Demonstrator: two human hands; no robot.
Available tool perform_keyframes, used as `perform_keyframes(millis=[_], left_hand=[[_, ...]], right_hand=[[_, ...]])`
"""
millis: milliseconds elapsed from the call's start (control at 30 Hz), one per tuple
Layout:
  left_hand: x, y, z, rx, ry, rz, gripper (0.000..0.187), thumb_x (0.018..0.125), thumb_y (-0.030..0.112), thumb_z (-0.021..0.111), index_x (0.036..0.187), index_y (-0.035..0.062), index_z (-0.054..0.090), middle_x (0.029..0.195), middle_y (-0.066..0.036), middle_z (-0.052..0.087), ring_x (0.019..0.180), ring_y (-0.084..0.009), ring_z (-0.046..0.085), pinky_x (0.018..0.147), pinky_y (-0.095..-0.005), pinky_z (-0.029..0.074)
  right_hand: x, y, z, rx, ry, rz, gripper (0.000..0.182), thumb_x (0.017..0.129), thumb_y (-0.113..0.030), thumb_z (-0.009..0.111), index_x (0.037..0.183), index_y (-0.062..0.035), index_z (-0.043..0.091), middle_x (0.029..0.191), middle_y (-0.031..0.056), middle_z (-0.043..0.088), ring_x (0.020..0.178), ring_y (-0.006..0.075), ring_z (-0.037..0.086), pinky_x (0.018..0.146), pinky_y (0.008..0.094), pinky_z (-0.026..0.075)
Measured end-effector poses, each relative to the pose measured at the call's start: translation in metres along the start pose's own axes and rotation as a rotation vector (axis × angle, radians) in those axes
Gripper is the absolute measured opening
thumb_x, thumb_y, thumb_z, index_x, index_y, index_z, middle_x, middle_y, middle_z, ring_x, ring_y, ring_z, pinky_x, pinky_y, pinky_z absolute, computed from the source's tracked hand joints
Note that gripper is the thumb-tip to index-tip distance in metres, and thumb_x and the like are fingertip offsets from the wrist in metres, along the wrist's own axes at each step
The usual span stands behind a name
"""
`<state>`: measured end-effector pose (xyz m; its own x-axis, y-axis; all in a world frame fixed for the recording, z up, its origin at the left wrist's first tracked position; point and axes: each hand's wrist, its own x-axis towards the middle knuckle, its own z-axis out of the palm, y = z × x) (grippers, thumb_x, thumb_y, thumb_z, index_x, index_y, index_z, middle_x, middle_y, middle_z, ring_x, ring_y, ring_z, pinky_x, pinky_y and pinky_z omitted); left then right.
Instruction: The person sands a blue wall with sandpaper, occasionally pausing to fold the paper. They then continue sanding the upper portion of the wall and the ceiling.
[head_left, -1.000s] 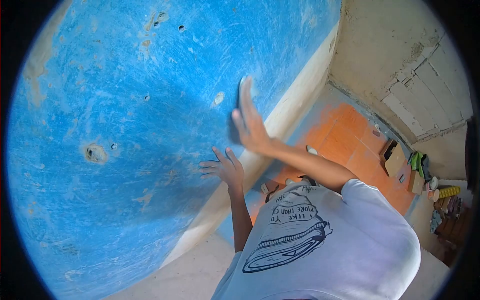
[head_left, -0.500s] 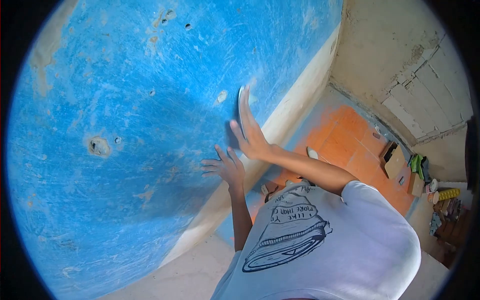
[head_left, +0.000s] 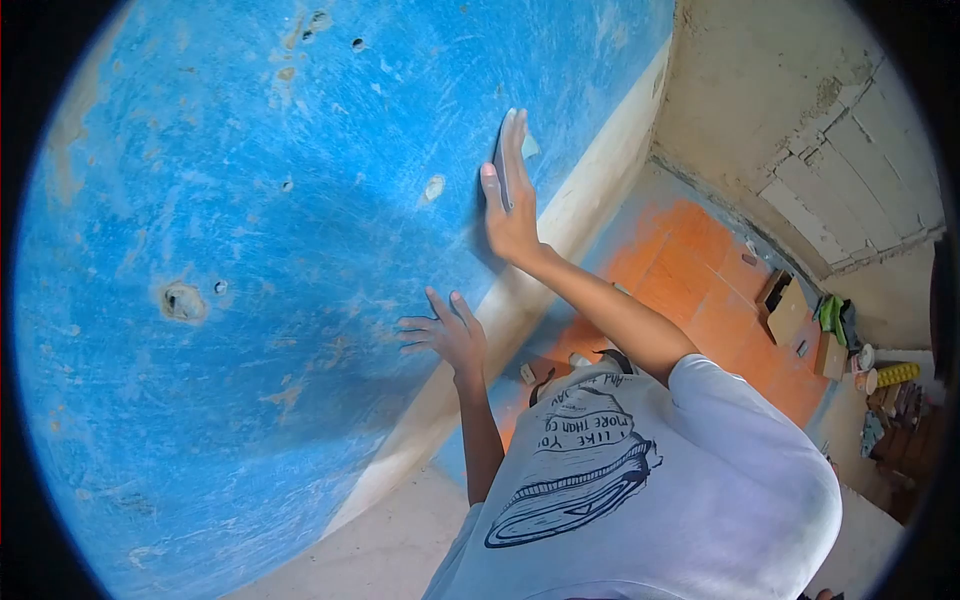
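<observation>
A thin grey sheet [head_left: 503, 178] is held against the blue wall [head_left: 350, 235] by the right hand [head_left: 512, 225]. The left hand [head_left: 458, 340] is spread, unloaded, at the wall. Sheet snagging could be caused by the chipped patch [head_left: 433, 188] nearby.

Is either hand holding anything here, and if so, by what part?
The right hand has a thin flat piece, too hidden to identify, under its fingers, held by the face away from the blue wall. No object shows in the left hand.
</observation>
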<state>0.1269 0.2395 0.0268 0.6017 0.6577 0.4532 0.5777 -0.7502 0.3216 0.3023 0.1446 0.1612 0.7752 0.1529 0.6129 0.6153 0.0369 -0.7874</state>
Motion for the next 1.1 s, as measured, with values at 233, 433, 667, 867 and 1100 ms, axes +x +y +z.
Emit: perform_keyframes(millis=[233,433,667,867,1100], left_hand=[[-0.005,0.003,0.0,0.002,-0.097,-0.049,0.065,0.106,0.048,0.037,0.16,0.0154,0.02,0.144,-0.057,-0.011,0.13,-0.0787,-0.012,0.093,-0.087,-0.007],[-0.026,0.016,0.004,-0.03,-0.032,0.016,0.074,0.106,0.05,0.036,0.161,0.0099,0.008,0.151,-0.046,-0.02,0.138,-0.0672,-0.019,0.102,-0.0801,-0.008],[-0.027,0.087,0.022,-0.289,-0.044,0.22,0.075,0.105,0.044,0.038,0.161,0.0094,0.003,0.155,-0.041,-0.019,0.141,-0.0631,-0.02,0.105,-0.0777,-0.01],[-0.007,0.102,0.027,-0.16,-0.063,0.156,0.077,0.105,0.045,0.037,0.161,0.0105,-0.002,0.153,-0.043,-0.022,0.141,-0.0605,-0.026,0.105,-0.0759,-0.014],[-0.004,0.107,0.047,-0.013,-0.114,-0.009,0.079,0.105,0.045,0.041,0.161,0.0105,-0.001,0.15,-0.046,-0.025,0.14,-0.0598,-0.029,0.104,-0.0772,-0.012]], right_hand=[[-0.084,0.018,-0.002,0.083,-0.272,0.129,0.07,0.109,-0.038,0.031,0.159,0.0008,0.0,0.165,0.0255,-0.002,0.152,0.043,-0.001,0.123,0.0461,0.012],[0.002,0.107,-0.041,0.077,0.038,0.452,0.074,0.108,-0.042,0.032,0.159,-0.0015,-0.003,0.166,0.0223,-0.001,0.153,0.0342,0.007,0.124,0.0379,0.011],[-0.025,0.083,-0.027,0.051,-0.077,0.362,0.073,0.109,-0.041,0.03,0.159,-0.0043,-0.008,0.166,0.0204,-0.007,0.155,0.0313,0.002,0.124,0.0363,0.007],[0.009,0.077,-0.017,0.147,0.148,0.548,0.073,0.109,-0.039,0.032,0.159,-0.004,-0.007,0.167,0.0192,-0.007,0.154,0.0301,-0.002,0.124,0.038,0.004],[0.046,0.144,-0.06,0.348,0.241,0.7,0.076,0.109,-0.042,0.032,0.158,-0.0032,-0.01,0.166,0.0195,-0.011,0.154,0.0306,-0.007,0.124,0.041,-0.001]])
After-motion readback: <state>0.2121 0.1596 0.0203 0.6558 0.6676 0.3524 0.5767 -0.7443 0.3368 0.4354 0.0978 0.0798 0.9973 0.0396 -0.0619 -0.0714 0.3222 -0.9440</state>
